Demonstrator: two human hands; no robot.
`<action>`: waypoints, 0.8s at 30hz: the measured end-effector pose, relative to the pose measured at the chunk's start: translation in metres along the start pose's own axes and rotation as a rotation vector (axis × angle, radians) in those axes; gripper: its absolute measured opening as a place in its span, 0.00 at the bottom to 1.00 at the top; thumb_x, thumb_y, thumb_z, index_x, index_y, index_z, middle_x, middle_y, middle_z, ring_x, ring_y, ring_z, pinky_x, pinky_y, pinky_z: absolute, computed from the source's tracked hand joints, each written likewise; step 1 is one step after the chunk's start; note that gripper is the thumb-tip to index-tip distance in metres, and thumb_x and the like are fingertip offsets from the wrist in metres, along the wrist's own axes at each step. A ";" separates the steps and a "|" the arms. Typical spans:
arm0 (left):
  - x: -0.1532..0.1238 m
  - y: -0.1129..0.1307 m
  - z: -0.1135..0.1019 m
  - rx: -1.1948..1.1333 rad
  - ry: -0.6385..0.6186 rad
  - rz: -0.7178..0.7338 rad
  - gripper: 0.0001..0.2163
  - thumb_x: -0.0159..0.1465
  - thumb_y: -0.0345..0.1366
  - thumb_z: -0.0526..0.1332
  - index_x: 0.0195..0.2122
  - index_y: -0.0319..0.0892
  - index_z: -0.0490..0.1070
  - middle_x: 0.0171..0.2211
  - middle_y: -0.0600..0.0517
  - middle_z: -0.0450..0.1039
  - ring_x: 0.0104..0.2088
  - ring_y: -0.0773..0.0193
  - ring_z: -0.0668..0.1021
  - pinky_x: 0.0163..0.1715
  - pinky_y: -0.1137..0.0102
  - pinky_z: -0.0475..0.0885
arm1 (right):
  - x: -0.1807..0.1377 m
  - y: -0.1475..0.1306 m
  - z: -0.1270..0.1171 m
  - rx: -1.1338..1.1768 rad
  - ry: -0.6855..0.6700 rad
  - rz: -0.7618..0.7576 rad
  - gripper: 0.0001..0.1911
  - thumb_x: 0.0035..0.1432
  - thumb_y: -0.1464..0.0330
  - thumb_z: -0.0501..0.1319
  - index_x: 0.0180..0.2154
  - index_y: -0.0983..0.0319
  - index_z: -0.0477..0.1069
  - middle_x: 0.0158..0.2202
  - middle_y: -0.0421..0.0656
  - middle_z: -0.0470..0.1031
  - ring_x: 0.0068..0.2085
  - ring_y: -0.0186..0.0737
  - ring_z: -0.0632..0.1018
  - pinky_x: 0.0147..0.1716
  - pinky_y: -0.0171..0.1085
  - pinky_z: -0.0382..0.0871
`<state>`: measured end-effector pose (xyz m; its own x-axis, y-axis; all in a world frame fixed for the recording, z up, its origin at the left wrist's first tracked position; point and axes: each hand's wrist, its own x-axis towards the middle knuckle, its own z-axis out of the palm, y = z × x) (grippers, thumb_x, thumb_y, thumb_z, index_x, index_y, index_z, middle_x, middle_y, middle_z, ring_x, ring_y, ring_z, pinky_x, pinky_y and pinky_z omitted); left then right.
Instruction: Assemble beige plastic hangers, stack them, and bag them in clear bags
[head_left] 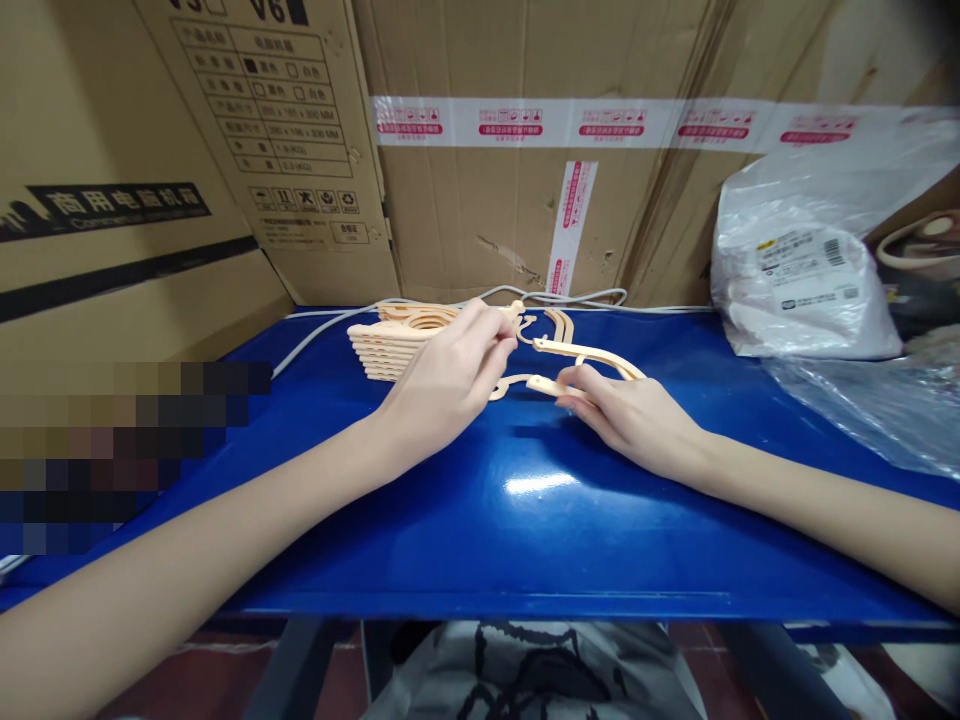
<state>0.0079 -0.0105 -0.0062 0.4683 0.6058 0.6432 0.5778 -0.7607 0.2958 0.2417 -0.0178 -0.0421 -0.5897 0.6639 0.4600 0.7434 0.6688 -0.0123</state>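
My right hand (630, 410) grips a cream hanger (592, 353) over a blue table (465, 530); my left hand (457, 370), fingers curled, is near it, though from this distance I cannot tell whether it holds anything. Stacked hangers (375, 352) sit beside the left.

"V6" (268, 12) and "商用电脑机箱" (131, 201) on the left-hand cardboard (82, 110)

There are two hands (461, 375) (637, 420), one cream stack (375, 352), one tabletop (450, 545).
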 end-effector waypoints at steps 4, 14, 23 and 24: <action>-0.002 -0.006 0.004 -0.033 -0.079 0.033 0.16 0.69 0.26 0.46 0.56 0.42 0.61 0.43 0.51 0.70 0.34 0.70 0.74 0.39 0.72 0.68 | 0.000 0.000 0.000 -0.023 0.007 0.021 0.14 0.70 0.60 0.46 0.45 0.60 0.66 0.33 0.45 0.82 0.29 0.45 0.81 0.25 0.37 0.63; -0.001 0.009 -0.001 0.358 -0.378 -0.150 0.13 0.70 0.42 0.49 0.37 0.42 0.68 0.25 0.53 0.69 0.26 0.60 0.72 0.25 0.70 0.56 | 0.000 -0.004 -0.004 -0.078 0.075 -0.055 0.14 0.68 0.61 0.51 0.44 0.61 0.71 0.34 0.42 0.83 0.29 0.38 0.80 0.27 0.34 0.63; -0.002 0.008 0.000 0.349 -0.423 -0.094 0.14 0.72 0.42 0.45 0.33 0.44 0.63 0.26 0.55 0.69 0.26 0.63 0.70 0.24 0.70 0.51 | -0.001 -0.001 -0.003 -0.114 0.137 -0.118 0.14 0.69 0.63 0.52 0.44 0.60 0.74 0.38 0.41 0.83 0.30 0.37 0.81 0.25 0.33 0.63; -0.002 0.008 0.000 0.341 -0.428 -0.090 0.14 0.72 0.42 0.45 0.33 0.44 0.63 0.26 0.56 0.69 0.25 0.63 0.69 0.24 0.70 0.51 | -0.001 -0.001 -0.003 -0.120 0.145 -0.123 0.14 0.69 0.63 0.52 0.45 0.60 0.74 0.38 0.41 0.83 0.30 0.37 0.82 0.25 0.33 0.64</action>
<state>0.0114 -0.0176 -0.0049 0.5957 0.7599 0.2601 0.7786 -0.6259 0.0453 0.2424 -0.0206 -0.0401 -0.6328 0.5193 0.5744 0.7063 0.6911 0.1532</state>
